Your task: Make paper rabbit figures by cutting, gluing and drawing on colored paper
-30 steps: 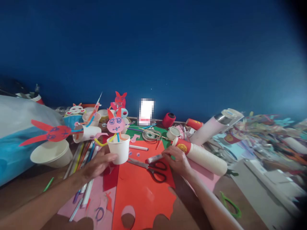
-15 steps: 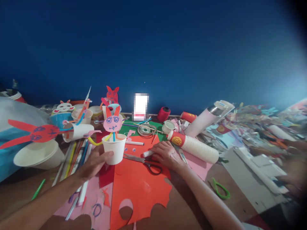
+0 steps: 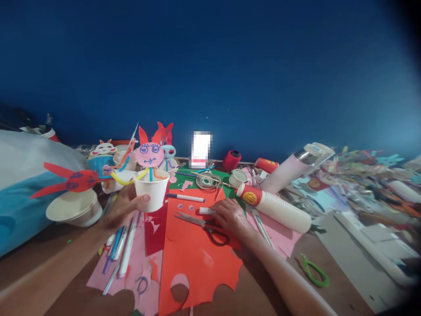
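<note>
My left hand [image 3: 126, 205] grips a white paper cup [image 3: 151, 193], thumb across its front, and keeps it raised and roughly upright. Rising from the cup is a pink paper face [image 3: 149, 153] with red ears, on a blue stem with yellow and orange arms. My right hand [image 3: 233, 218] rests on the orange paper [image 3: 200, 263], fingers curled over the end of a small white tube-like piece [image 3: 206, 210]; its kind is unclear. Open-bladed scissors [image 3: 200, 223] lie just beside these fingers. Two small drawn eyes [image 3: 186, 207] and a marker [image 3: 186, 197] lie farther back.
Left stand white bowls [image 3: 74, 206], a red paper rabbit [image 3: 80, 180] and several markers [image 3: 126, 245]. Stacked paper cups [image 3: 279, 208], a white flask [image 3: 289, 169] and a green loop-handled tool [image 3: 314, 270] lie right. A bright, blurred screen [image 3: 200, 149] stands before the blue wall.
My left hand has lifted the cup with the pink face up and closer. My right hand stays almost in place, with slightly more of the white piece showing. The view has shifted left.
</note>
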Available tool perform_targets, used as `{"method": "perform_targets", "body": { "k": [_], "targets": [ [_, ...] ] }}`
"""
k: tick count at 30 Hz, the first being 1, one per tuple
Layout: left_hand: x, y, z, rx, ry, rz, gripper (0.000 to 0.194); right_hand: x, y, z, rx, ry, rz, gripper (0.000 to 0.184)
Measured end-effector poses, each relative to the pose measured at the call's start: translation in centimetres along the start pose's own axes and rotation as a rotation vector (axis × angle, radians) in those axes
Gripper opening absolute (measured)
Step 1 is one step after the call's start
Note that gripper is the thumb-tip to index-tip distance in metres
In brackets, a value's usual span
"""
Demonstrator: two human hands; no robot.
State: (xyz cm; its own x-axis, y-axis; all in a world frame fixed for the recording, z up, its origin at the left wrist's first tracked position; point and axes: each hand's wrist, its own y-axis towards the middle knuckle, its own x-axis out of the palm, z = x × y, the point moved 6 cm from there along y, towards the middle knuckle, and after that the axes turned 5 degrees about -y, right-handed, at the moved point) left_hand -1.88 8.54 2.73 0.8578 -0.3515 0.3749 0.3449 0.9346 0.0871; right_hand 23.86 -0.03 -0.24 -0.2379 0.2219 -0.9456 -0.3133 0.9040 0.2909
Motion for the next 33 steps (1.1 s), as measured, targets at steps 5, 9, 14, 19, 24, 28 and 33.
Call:
{"method": "perform_targets", "body": {
  "k": [5,9,14,19,24,28,33],
  "targets": [
    [-0.1,0.5,1.0,0.125,-0.011,-0.095,0.037,0.5,0.7,-1.1,-0.073,-0.019,-0.021,0.022],
    [-0.4,0.6,0.5,0.098,-0.046,-0.045,0.042,0.3,2.8,-1.2,-0.04,-0.039,0.024,0.023],
    [-0.1,0.1,-1.1,-0.026,-0.038,-0.028,0.045,1.4,6.6,-1.7,0.044,-0.11,-0.022,0.018],
    [0.1,-0.3,-2.3,-0.082,-0.046,-0.088,0.049,2.4,7.8,-2.7,0.008,-0.058,-0.062,0.01],
    [-0.6,0.0,-3.0,-0.085,-0.06,-0.022,0.049,1.6,7.1,-2.4,0.067,0.203,0.005,0.013],
    [-0.9,0.0,-3.6,-0.112,-0.17,0.076,0.053,2.0,7.1,-2.8,0.129,0.576,0.013,0.014],
    [-0.5,-0.6,-4.6,-0.236,-0.262,0.12,0.06,3.4,7.2,-3.0,0.292,1.107,0.033,0.013]
  ]
}}
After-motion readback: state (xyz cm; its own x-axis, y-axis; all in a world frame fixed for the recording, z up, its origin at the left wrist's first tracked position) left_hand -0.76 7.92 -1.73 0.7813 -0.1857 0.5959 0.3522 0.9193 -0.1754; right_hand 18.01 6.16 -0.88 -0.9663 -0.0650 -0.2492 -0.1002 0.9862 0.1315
